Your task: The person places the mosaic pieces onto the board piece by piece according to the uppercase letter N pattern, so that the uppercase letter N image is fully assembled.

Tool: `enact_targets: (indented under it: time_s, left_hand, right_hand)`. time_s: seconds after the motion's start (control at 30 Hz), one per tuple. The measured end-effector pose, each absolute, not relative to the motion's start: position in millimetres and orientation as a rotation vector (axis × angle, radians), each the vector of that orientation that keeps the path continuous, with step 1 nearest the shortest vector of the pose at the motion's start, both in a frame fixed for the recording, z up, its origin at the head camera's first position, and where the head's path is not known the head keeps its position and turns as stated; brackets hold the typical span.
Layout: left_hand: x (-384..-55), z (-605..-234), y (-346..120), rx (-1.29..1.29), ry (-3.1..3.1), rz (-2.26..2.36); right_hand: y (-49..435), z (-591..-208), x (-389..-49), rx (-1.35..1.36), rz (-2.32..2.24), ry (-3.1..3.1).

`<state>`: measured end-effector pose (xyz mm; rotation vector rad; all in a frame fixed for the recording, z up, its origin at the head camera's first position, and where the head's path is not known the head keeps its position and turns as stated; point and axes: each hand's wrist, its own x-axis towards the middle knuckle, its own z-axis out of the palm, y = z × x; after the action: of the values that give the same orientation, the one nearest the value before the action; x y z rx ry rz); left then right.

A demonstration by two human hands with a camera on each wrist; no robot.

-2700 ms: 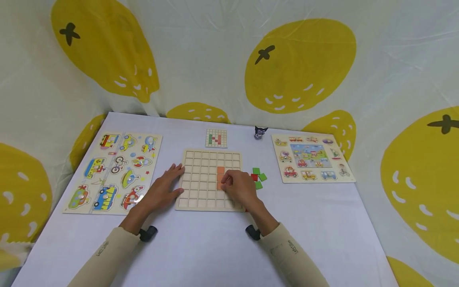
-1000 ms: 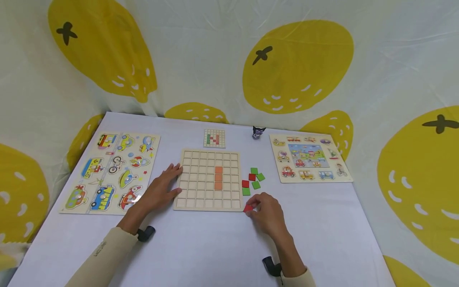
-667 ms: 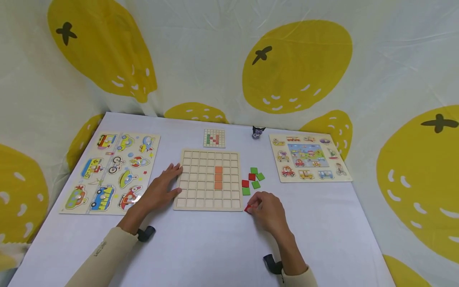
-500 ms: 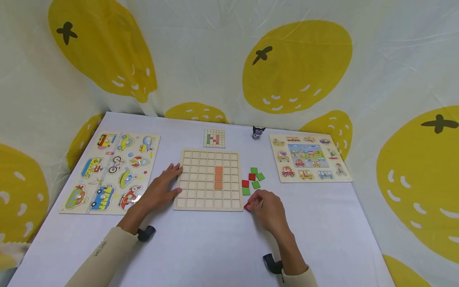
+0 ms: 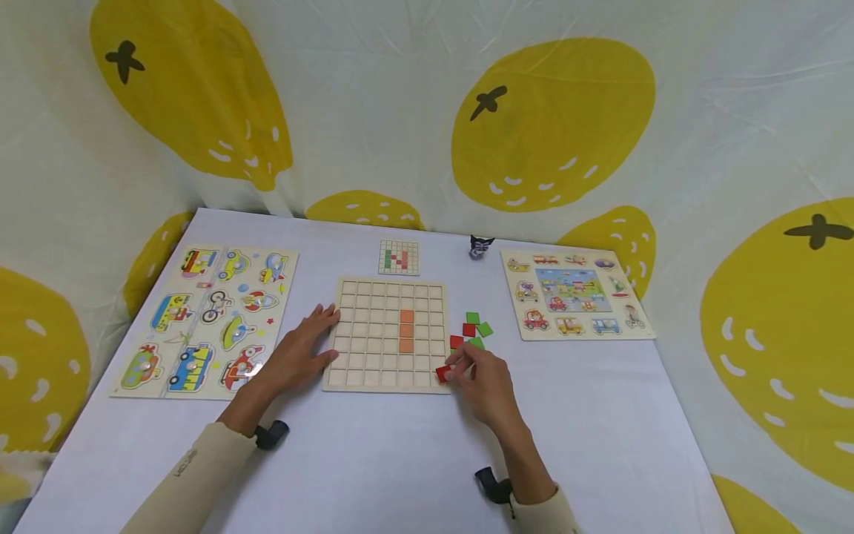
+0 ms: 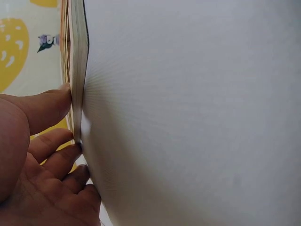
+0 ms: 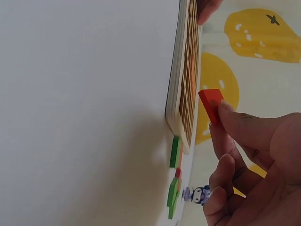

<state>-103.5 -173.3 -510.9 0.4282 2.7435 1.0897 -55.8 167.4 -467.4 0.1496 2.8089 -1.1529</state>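
- 2 hands at work, both bare, long pale sleeves (image 5: 193,475), 1 black strap-on bit (image 5: 272,434) showing at ea. wrist
- 1 red tile (image 5: 443,373) in the R hand (image 5: 485,386), pinched btwn thumb & fingertips, grip closed tight on it; tile's tilted, held up off the surface, over the near R corner of the board in the head view
- L hand (image 5: 300,352): grip loose, fingers spread, thumb well apart from the rest; thumb & fingertips touching L edge of the board
- 1 wooden grid board (image 5: 373,387), flat on the table btwn the hands, 7 x 7 cells by my count
- 3 orange tiles (image 5: 407,331) set in it, one col., 5th from L, consecutive cells
- 2 loose red tiles (image 5: 469,329) on the table just R of the board, nr the R hand
- 3 loose green tiles (image 5: 472,317) plain to see, same cluster, + a green sliver by the R fingers, mostly hidden, prob. a 4th
- 1 small pattern card (image 5: 399,257) w/ coloured squares, just behind the board
- 1 small dark figurine (image 5: 479,247), back of table, R of the card
- 2 picture puzzles, w/ vehicles: 1 big puzzle (image 5: 207,293) far L, 1 smaller puzzle (image 5: 579,328) far R
- All on 1 white-covered table (image 5: 373,467), lemon-print cloth (image 5: 373,96) behind
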Motion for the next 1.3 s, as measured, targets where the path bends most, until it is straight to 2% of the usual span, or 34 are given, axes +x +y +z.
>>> enact_targets:
  time_s: [0.73, 1.3]
  left_hand:
    - [-104.7, -509.2, -170.9, 0.365, 2.726, 1.049]
    - [-104.3, -508.9, -171.0, 0.369, 2.732, 1.039]
  right_hand:
    - [123.9, -469.1, -74.6, 0.080, -1.037, 2.857]
    - [111.0, -477.7, -86.3, -0.003, -0.944, 2.883]
